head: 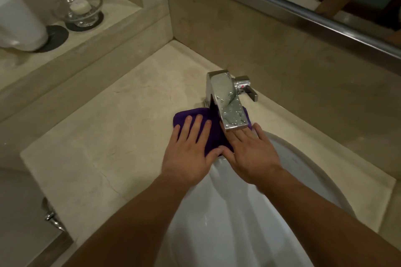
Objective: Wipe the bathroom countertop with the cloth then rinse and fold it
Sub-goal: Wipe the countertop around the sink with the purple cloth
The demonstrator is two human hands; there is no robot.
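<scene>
Flatly, both palms press down. Left hand [188, 151] spread open on the purple cloth [211, 134], which lies on the beige table [121, 128] at the sink [238, 212] rim. Right hand [249, 154] open too, its fingertips tucked beneath the chrome faucet [227, 102], thumb touching the left thumb.

Purple cloth [211, 131] lies flat on beige countertop [112, 128] under chrome faucet [227, 102] | left hand [191, 147] and right hand [249, 154] press it, palms down, fingers spread | white sink [303, 169] just beside | glass dish [79, 7] on ledge
</scene>
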